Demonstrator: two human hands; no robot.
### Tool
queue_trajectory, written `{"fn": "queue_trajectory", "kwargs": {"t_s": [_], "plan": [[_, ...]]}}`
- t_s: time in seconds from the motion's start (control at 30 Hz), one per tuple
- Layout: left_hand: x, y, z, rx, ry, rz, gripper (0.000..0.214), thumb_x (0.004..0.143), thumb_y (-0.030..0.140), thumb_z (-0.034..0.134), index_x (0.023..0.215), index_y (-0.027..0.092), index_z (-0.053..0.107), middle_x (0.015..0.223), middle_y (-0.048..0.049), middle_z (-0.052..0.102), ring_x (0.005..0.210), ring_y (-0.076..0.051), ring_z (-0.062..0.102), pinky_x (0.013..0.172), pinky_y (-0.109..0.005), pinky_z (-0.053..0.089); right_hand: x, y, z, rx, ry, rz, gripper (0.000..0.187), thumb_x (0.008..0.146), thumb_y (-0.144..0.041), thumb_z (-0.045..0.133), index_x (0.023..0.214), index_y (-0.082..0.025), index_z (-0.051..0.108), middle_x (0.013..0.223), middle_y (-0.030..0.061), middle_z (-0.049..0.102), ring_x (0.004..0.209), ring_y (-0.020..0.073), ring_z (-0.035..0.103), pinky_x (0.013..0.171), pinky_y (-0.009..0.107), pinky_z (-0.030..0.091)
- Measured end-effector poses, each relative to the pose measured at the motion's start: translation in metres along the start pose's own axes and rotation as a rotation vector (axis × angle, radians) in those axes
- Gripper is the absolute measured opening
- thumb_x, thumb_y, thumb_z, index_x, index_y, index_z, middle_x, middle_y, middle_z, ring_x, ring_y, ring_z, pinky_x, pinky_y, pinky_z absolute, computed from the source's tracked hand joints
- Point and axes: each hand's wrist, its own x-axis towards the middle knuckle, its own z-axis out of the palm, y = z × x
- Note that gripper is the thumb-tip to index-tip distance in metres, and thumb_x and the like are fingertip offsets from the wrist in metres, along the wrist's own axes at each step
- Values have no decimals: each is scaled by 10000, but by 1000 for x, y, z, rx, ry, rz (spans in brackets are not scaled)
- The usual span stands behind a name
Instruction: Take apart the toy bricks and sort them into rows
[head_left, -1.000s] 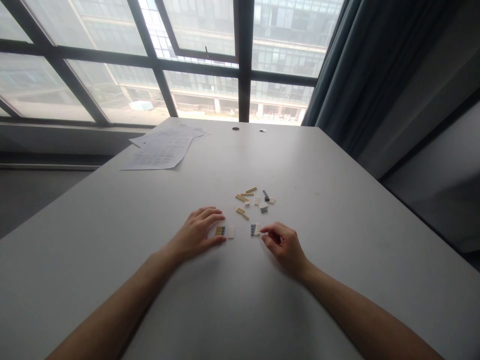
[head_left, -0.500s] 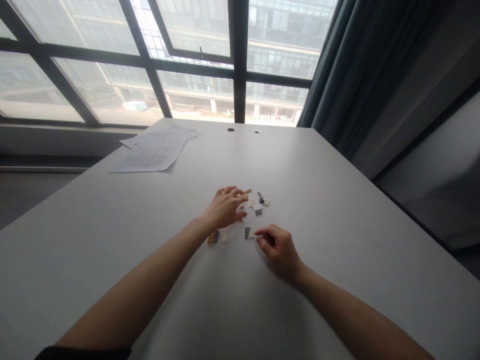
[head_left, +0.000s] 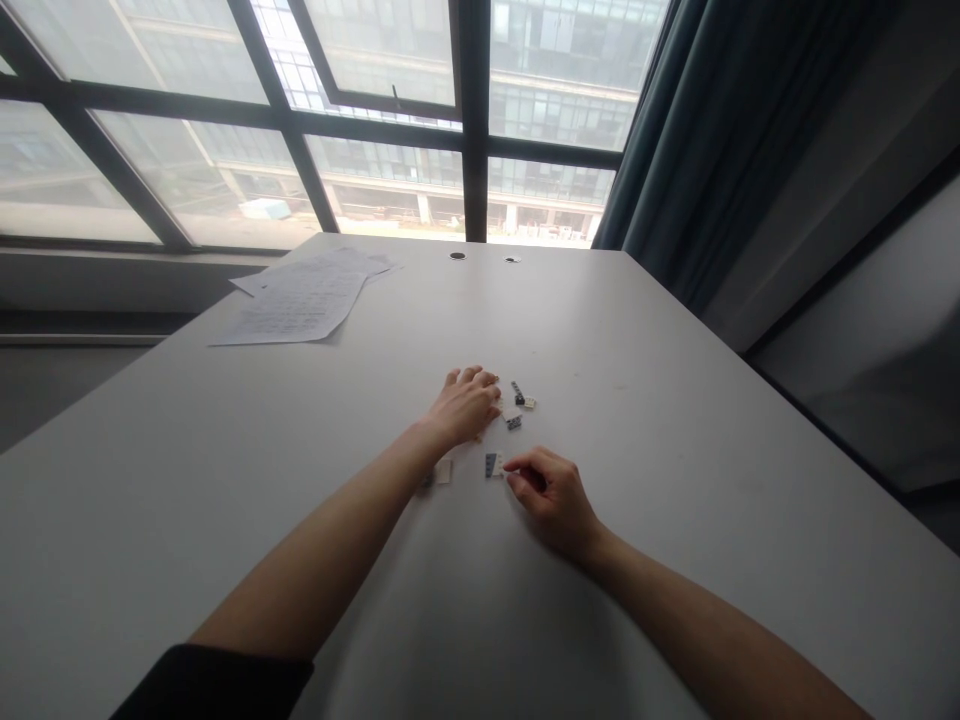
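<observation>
Fingers spread, my left hand [head_left: 463, 405] reaches over a group of small toy building bricks and partly covers them; what its fingertips touch is hidden. Beside my right hand [head_left: 551, 495] lies a grey and white building brick piece [head_left: 493, 465] on the table. The right index fingertip is at the piece's right edge; the thumb is slightly apart below it, and the other fingers are curled. A dark grey brick strip [head_left: 517, 392], a cream brick [head_left: 530, 403] and a grey-white brick [head_left: 514, 422] lie beyond. Near my left wrist is a flat beige tile [head_left: 444, 471].
The white table [head_left: 637, 400] stretches toward the window. Printed paper sheets [head_left: 300, 300] lie at its far left. Two round cable holes, one being a dark hole [head_left: 457, 256], sit near the far edge. A dark curtain [head_left: 675, 150] hangs at right.
My left hand has moved a little forward and right, over more of the bricks, and its forearm now hides part of the pieces near the wrist. My right hand stays beside the grey and white piece.
</observation>
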Motion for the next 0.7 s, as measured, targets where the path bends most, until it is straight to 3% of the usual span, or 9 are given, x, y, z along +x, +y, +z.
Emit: {"fn": "queue_trajectory", "kwargs": {"t_s": [0.17,0.27,0.47,0.6,0.7], "plan": [[-8,2,-3,-5,27,-6,228,892,246,562,1090,190,660,1364,-109,546,1333,-349,366,1065,-555,272,0,2,0,5,0,3,120,831,-189,584,869,-176,697,704,-7,564,593,108,474,580,229,390],[-25,7,-11,-18,71,-2,235,907,264,558,1120,201,635,1381,-92,530,1349,-329,348,1073,-533,289,0,2,0,7,6,4,113,832,-193,588,863,-177,695,701,-11,562,593,107,470,583,228,385],[-93,34,-26,-19,188,90,214,903,279,583,1103,209,615,1371,-85,530,1358,-302,350,1105,-530,276,0,0,0,2,-8,-9,109,832,-195,596,868,-178,698,687,-19,547,587,103,466,584,226,382],[-141,48,-23,9,182,139,182,910,253,563,1081,226,620,1354,-66,551,1354,-297,367,1122,-537,246,0,0,-1,2,-8,-6,108,831,-189,596,864,-177,698,685,-17,551,585,104,468,578,225,385],[-163,50,-17,2,191,117,181,905,266,566,1075,244,626,1362,-45,551,1358,-300,364,1131,-538,226,0,-1,-2,3,-16,-6,108,830,-184,594,862,-177,697,684,-16,551,584,104,469,573,224,387]]}}
